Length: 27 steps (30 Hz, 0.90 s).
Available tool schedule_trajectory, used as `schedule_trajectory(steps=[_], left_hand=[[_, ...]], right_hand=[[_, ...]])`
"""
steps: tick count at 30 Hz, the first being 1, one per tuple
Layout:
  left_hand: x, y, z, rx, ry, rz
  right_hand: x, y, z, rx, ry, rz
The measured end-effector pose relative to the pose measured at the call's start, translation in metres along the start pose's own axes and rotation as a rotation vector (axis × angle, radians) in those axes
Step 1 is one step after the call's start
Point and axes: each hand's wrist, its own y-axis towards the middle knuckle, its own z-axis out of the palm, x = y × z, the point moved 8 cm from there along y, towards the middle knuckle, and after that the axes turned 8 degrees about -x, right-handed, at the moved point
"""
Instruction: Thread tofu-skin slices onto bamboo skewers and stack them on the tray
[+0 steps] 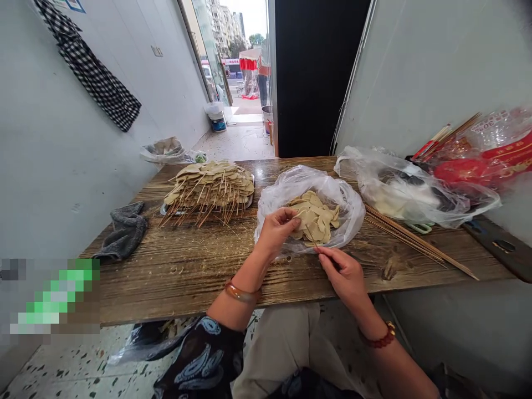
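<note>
My left hand (277,228) pinches a thin pale-beige food slice (301,213) between thumb and fingers, above an open clear plastic bag (272,194). Inside the bag lies a heap of similar flat slices (320,219); their exact kind I cannot tell. My right hand (343,270), at the bag's near edge, grips a thin wooden skewer (312,237) that points up and left toward the held slice. Whether its tip touches the slice is too small to see. Left of the bag, a tall pile of skewered slices (211,185) rests on a metal tray (163,209), sticks facing me.
Loose skewers (409,238) lie right of the bag, beside another plastic bag (399,191) and a dark board with a handle slot (496,244). A grey cloth (124,230) sits at the wooden table's (178,277) left edge. Red packaging (477,160) stands at the far right.
</note>
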Motion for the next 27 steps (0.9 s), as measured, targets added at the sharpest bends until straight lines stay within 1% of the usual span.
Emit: schedule_trajectory(steps=[5, 12, 18, 22, 27], left_hand=[[-0.004, -0.001, 0.003, 0.017, 0.087, 0.056], [-0.002, -0.005, 0.012, 0.111, 0.135, 0.028], [0.002, -0.001, 0.002, 0.003, 0.013, -0.032], [0.008, -0.002, 0.0, -0.01, -0.036, -0.109], [0.011, -0.001, -0.003, -0.044, -0.079, -0.152]], right_hand=[[-0.001, 0.001, 0.001, -0.016, -0.012, 0.011], [-0.001, 0.002, 0.0, -0.037, -0.016, 0.036], [-0.001, -0.001, 0.001, 0.012, -0.025, 0.007], [-0.002, -0.002, 0.001, 0.019, -0.036, -0.009], [0.001, -0.002, 0.002, 0.023, -0.044, -0.042]])
